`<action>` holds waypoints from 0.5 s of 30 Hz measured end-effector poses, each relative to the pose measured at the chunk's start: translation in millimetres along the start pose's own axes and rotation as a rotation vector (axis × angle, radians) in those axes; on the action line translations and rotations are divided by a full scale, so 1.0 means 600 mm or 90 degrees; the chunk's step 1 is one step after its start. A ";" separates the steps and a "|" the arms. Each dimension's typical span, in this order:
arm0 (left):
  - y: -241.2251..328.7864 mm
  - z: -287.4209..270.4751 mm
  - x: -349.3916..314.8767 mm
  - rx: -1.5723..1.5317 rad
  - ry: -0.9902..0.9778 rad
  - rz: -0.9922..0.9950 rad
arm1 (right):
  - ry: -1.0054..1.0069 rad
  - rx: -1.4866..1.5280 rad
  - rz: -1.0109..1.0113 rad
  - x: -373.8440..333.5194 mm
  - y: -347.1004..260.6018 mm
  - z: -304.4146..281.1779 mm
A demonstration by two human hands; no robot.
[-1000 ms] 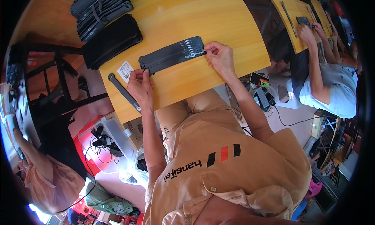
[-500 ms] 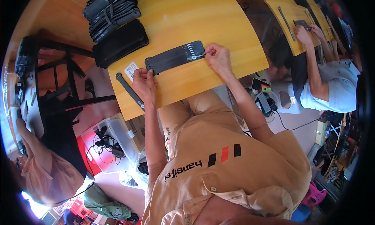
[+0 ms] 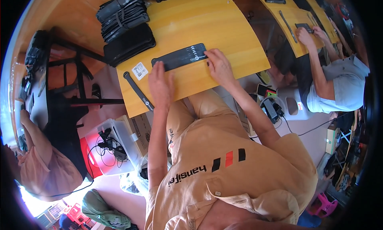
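A flat black pouch-like panel (image 3: pixel 177 58) with white printed marks lies lengthwise on the yellow wooden table (image 3: pixel 199 20). My left hand (image 3: pixel 160 84) rests at its left end, fingers stretched forward, the fingertips on its near edge. At the other end my right hand (image 3: pixel 220 69) has its bent fingers on the corner, with the thumb apart below them. Neither hand lifts the panel. To the left of my left hand are a white printed label card (image 3: pixel 139 70) and a narrow black strap (image 3: pixel 138 91) with a loop at its far end.
Folded black pouches (image 3: pixel 123 20) are stacked at the table's far left, with a thicker black pouch (image 3: pixel 129 45) in front. A co-worker (image 3: pixel 333 86) handles a dark piece at another table on the right. A clear bin (image 3: pixel 109 144) with cables stands at lower left.
My left hand has let go of the panel's near left corner and flattened out beside it. My right hand's pinch has loosened onto the right end. The label card is now uncovered.
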State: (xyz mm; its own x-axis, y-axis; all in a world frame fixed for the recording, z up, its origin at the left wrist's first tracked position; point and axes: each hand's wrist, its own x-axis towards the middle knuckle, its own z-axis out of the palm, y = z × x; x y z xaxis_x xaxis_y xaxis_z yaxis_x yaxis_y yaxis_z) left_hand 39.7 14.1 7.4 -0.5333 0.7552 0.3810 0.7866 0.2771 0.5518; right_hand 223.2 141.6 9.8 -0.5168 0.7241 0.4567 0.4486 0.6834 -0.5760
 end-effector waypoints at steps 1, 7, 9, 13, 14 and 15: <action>0.009 0.008 -0.006 0.070 -0.053 0.071 | 0.001 0.001 -0.005 -0.005 -0.006 0.004; 0.002 0.026 -0.027 0.184 -0.204 0.113 | -0.061 -0.096 -0.110 -0.025 -0.015 0.017; -0.002 0.018 -0.030 0.188 -0.196 0.098 | -0.071 -0.080 -0.099 -0.020 -0.014 0.019; -0.011 0.000 -0.051 0.221 -0.147 0.013 | -0.101 -0.016 -0.108 -0.021 -0.013 0.015; -0.022 -0.008 -0.062 0.185 -0.108 -0.034 | -0.072 -0.002 -0.084 -0.025 -0.026 0.013; -0.009 -0.033 -0.065 0.159 -0.041 -0.034 | -0.038 0.005 -0.049 -0.029 -0.033 0.011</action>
State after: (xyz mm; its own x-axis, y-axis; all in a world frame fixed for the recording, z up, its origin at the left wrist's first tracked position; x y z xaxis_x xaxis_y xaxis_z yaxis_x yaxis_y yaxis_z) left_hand 50.1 -28.5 4.0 -0.5621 0.7695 0.3033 0.8141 0.4501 0.3669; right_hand 218.6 114.6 9.0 -0.5925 0.6624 0.4585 0.4003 0.7360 -0.5460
